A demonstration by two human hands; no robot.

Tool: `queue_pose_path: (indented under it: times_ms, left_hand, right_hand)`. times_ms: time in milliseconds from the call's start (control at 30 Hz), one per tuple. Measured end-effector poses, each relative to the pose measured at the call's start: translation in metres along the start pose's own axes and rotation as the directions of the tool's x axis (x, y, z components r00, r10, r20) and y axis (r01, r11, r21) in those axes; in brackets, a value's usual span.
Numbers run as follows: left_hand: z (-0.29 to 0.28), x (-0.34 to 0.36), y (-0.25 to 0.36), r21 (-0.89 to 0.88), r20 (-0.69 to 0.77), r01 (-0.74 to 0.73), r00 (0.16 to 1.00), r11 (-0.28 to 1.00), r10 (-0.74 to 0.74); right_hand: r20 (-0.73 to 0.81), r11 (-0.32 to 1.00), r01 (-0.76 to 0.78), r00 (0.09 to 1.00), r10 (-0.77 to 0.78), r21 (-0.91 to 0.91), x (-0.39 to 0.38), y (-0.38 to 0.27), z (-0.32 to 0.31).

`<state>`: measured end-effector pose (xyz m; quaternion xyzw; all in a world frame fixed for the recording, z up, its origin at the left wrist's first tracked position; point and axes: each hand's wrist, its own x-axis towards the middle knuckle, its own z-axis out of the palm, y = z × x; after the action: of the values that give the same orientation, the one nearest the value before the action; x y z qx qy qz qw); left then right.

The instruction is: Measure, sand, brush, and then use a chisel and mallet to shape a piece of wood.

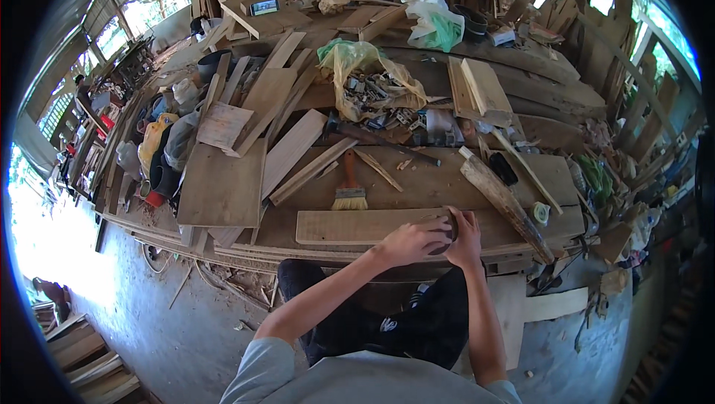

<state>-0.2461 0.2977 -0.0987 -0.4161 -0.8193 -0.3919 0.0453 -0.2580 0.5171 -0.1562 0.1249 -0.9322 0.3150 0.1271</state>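
Note:
A pale wooden board lies flat along the near edge of the workbench. At its right end, my left hand and my right hand are together, fingers curled round a small dark brown object, mostly hidden by them; I cannot make out what it is. A wide paintbrush with a wooden handle lies just beyond the board. Behind it are a long metal tool and loose wood slivers. A weathered wooden piece slants down to the right of my hands.
Plank stacks and mixed bags crowd the left. A yellowish bag of metal hardware sits centre back, with a phone farther back. More boards lie right. A person is in the far left background.

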Motion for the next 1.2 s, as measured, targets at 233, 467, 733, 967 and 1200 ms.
queue_pose_path:
  times_ms: [233, 467, 733, 967, 1200]
  left_hand:
    - [0.004, 0.009, -0.009, 0.0, -0.082, 0.11, 0.991, 0.994, -0.109]
    - [-0.011, 0.004, -0.022, -0.032, -0.196, 0.162, 0.967, 0.986, -0.165]
    - [-0.018, -0.001, -0.027, -0.025, -0.248, 0.131, 0.96, 0.991, -0.133]
    - [-0.004, -0.019, -0.012, 0.126, -0.09, -0.019, 0.995, 0.992, 0.03]
    - [-0.025, -0.057, -0.006, 0.101, -0.166, 0.152, 0.977, 0.983, -0.134]
  right_hand:
    - [-0.06, 0.992, 0.128, 0.99, -0.129, -0.024, 0.0, -0.018, -0.009]
    - [-0.05, 0.995, 0.097, 0.994, -0.098, -0.016, 0.0, -0.025, -0.008]
    - [-0.055, 0.994, 0.095, 0.994, -0.098, -0.047, 0.0, -0.016, -0.007]
    - [0.007, 0.997, 0.083, 0.997, -0.083, -0.007, -0.001, -0.015, -0.005]
    - [-0.036, 0.996, 0.086, 0.996, -0.087, -0.028, 0.001, -0.024, -0.006]
